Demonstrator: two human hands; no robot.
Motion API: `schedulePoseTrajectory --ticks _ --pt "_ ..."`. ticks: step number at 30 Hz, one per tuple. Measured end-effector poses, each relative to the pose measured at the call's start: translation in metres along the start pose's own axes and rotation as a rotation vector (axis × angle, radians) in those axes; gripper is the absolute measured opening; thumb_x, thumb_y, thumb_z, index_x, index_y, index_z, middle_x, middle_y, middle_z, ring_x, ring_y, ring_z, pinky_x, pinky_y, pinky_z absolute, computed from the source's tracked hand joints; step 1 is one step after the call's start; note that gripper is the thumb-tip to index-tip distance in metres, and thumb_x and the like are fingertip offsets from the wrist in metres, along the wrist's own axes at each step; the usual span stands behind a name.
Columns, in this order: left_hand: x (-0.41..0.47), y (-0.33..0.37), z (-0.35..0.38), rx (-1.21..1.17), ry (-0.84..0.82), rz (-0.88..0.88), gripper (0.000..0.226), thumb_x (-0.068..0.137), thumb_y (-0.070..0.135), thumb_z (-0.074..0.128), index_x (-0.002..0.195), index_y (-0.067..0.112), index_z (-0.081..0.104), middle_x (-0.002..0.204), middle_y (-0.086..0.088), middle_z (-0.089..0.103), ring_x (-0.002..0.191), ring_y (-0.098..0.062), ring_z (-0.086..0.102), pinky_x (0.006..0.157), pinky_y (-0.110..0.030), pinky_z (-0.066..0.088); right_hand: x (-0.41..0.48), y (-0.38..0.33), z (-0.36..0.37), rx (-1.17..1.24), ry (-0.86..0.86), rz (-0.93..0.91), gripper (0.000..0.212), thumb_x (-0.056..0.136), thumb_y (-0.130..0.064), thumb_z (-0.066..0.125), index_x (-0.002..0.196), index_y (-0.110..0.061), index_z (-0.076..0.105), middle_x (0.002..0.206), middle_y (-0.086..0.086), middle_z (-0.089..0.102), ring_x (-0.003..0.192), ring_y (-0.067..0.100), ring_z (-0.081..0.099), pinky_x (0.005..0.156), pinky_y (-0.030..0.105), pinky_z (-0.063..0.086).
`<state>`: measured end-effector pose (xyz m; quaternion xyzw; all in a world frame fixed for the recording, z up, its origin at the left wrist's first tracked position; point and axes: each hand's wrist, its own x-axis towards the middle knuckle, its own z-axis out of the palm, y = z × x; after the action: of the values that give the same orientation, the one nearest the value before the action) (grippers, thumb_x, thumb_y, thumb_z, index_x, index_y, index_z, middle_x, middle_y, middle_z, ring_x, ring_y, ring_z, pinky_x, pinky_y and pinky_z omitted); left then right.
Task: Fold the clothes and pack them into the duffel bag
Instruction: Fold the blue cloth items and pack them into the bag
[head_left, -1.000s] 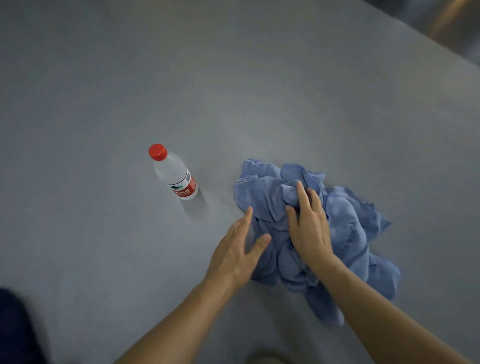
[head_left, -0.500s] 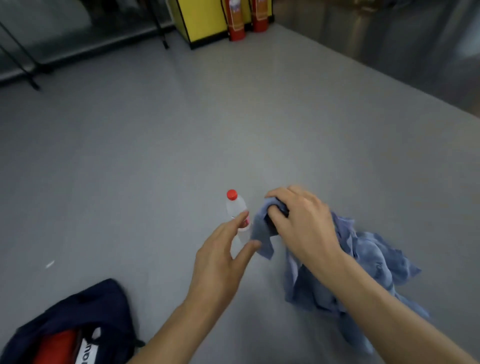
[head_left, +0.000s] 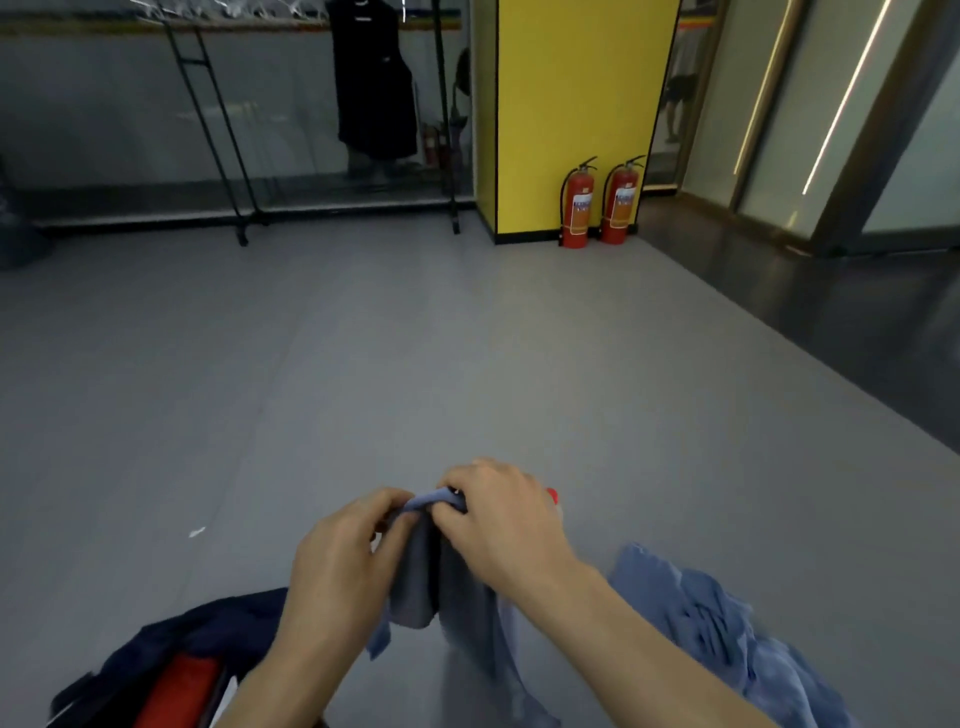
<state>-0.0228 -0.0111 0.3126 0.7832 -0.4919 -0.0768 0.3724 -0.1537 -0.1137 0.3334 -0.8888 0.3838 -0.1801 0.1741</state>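
At the lower left, the navy duffel bag (head_left: 218, 623) lay open on the grey floor (head_left: 467, 364), with a red item (head_left: 182, 686) visible inside it. A small white scrap (head_left: 196, 531) lay on the floor beyond the bag. Along the far wall stood a black clothes rack (head_left: 208, 130) with a dark garment (head_left: 374, 88) hanging from it. The left hand (head_left: 343, 561) was raised above the floor, its fingers curled and pinching the top edge of the blue garment (head_left: 415, 577). The right hand (head_left: 498, 519) gripped the same edge just beside the left, fingers curled over the fabric. The garment hung down between the two hands, and the rest of it trailed under the right forearm to a crumpled heap on the floor at the lower right. A red bottle cap (head_left: 552, 493) showed just behind the right hand. Farther back, two red fire extinguishers (head_left: 576, 208) stood at the foot of a yellow pillar (head_left: 576, 114).
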Motion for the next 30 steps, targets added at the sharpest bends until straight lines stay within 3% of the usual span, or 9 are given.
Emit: schedulePoseTrajectory --ticks 3,5,11,15,19,23,27,30 --pt "0.001 -0.02 -0.018 0.005 0.04 -0.014 0.01 0.095 0.036 0.061 0.089 0.044 0.064 0.081 0.026 0.066 0.078 0.001 0.063 0.068 -0.028 0.051 0.005 -0.021 0.016 0.047 -0.003 0.034 0.022 0.087 -0.036 0.047 0.081 -0.02 0.06 0.085 -0.003 0.062 0.08 0.021 0.057 0.067 0.037 0.045" --pt "0.002 -0.032 -0.025 0.037 0.045 -0.014 0.012 0.093 0.033 0.063 0.087 0.043 0.064 0.078 0.025 0.065 0.076 0.001 0.062 0.066 -0.025 0.049 0.005 -0.032 0.026 0.069 -0.002 0.05 0.024 0.086 -0.038 0.046 0.085 -0.021 0.062 0.087 -0.003 0.063 0.081 0.021 0.058 0.073 0.039 0.049" --pt "0.008 -0.051 -0.035 0.023 0.047 -0.012 0.023 0.092 0.024 0.067 0.086 0.046 0.064 0.089 0.029 0.065 0.082 0.003 0.062 0.069 -0.029 0.051 0.002 -0.041 0.035 0.104 -0.001 0.026 0.021 0.087 -0.04 0.046 0.085 -0.024 0.06 0.086 -0.004 0.06 0.078 0.019 0.056 0.07 0.036 0.047" --pt "0.014 -0.059 -0.04 0.029 0.091 -0.006 0.02 0.094 0.032 0.063 0.089 0.051 0.061 0.095 0.033 0.063 0.082 0.006 0.062 0.069 -0.026 0.048 0.004 -0.039 0.034 0.102 0.022 0.012 0.019 0.084 -0.038 0.043 0.08 -0.021 0.05 0.081 -0.003 0.057 0.076 0.02 0.054 0.071 0.04 0.047" --pt "0.02 -0.065 -0.044 0.026 0.129 0.004 0.025 0.093 0.022 0.069 0.084 0.044 0.063 0.085 0.023 0.068 0.08 -0.003 0.066 0.073 -0.026 0.047 0.004 -0.031 0.029 0.053 0.027 -0.028 0.014 0.087 -0.035 0.046 0.086 -0.024 0.054 0.093 -0.002 0.065 0.088 0.022 0.059 0.075 0.036 0.042" --pt "0.023 -0.069 -0.049 0.02 0.14 -0.047 0.014 0.096 0.022 0.065 0.09 0.034 0.068 0.088 0.02 0.069 0.083 -0.005 0.064 0.073 -0.011 0.041 0.006 -0.023 0.027 -0.011 0.052 -0.011 0.015 0.092 -0.031 0.051 0.1 -0.027 0.063 0.101 -0.007 0.069 0.094 0.02 0.062 0.072 0.033 0.041" --pt "0.024 -0.075 -0.053 0.012 0.176 -0.106 0.011 0.097 0.026 0.06 0.091 0.029 0.068 0.087 0.016 0.07 0.083 -0.007 0.062 0.071 -0.014 0.041 0.008 -0.019 0.028 -0.014 0.079 0.043 0.017 0.095 -0.037 0.052 0.09 -0.023 0.06 0.084 -0.006 0.066 0.083 0.026 0.062 0.068 0.036 0.046" --pt "0.024 -0.074 -0.051 0.055 0.113 -0.077 0.011 0.098 0.026 0.057 0.094 0.029 0.066 0.089 0.016 0.067 0.084 -0.007 0.059 0.07 -0.014 0.04 0.01 -0.02 0.028 0.05 0.087 0.038 0.023 0.097 -0.038 0.055 0.081 -0.021 0.058 0.069 -0.007 0.057 0.073 0.024 0.056 0.067 0.037 0.045"
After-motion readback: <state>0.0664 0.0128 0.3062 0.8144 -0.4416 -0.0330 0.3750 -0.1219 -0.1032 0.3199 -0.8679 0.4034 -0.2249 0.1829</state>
